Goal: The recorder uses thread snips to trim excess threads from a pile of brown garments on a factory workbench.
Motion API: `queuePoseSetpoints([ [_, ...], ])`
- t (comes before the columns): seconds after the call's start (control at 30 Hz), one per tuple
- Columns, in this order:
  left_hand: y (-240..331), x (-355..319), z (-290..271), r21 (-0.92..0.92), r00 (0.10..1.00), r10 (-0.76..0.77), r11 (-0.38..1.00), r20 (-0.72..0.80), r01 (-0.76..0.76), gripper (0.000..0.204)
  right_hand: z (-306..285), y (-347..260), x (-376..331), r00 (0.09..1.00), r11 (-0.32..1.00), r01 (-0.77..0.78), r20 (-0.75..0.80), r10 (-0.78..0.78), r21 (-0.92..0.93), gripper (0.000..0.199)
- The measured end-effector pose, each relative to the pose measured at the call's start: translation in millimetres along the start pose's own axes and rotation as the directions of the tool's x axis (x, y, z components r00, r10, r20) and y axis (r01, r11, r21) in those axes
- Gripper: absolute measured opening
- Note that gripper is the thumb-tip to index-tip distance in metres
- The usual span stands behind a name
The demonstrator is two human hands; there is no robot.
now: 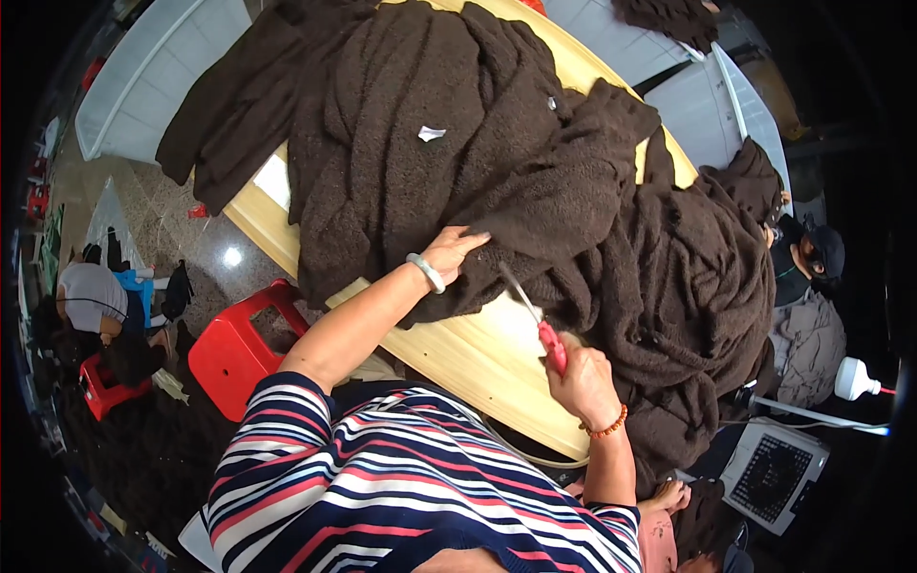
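Note:
Dark brown knit garments (392, 124) lie heaped over a pale wooden table (458, 349), and a small white tag (432, 134) shows on one of them. My left hand (454, 256), with a pale bangle at the wrist, grips a fold of the brown knit near the table's front edge; some of its fingers are hidden. In my right hand (585, 384), red-handled scissors (551, 346) point up and left toward that fold. Their metal tip is close to the cloth, apart from my left fingers.
A red plastic stool (234, 349) stands left of the table. Another person (95, 296) bends over at the far left, and one in a dark cap (812, 253) sits at the right. White panels (172, 67) flank the table. A white bulb (853, 379) is at right.

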State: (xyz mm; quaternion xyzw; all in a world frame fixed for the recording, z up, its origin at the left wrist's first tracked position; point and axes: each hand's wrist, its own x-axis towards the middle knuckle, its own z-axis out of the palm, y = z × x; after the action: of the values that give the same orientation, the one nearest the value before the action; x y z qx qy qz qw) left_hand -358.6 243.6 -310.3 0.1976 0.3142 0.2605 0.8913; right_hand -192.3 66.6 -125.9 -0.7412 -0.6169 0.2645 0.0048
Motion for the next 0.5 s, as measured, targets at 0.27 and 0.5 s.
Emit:
queuePoseSetpoints([
  [0.27, -8, -2, -19, -0.247, 0.973, -0.133, 0.952, 0.188, 0.178, 0.030, 15, 12, 2, 1.000, 0.998, -0.004, 0.025, 0.006, -0.070, 0.025],
  [0.5, -15, 0, -10, -0.255, 0.951, -0.207, 0.930, 0.231, 0.264, 0.045, 13, 12, -3, 0.999, 0.999, -0.012, 0.042, 0.013, -0.035, 0.027],
])
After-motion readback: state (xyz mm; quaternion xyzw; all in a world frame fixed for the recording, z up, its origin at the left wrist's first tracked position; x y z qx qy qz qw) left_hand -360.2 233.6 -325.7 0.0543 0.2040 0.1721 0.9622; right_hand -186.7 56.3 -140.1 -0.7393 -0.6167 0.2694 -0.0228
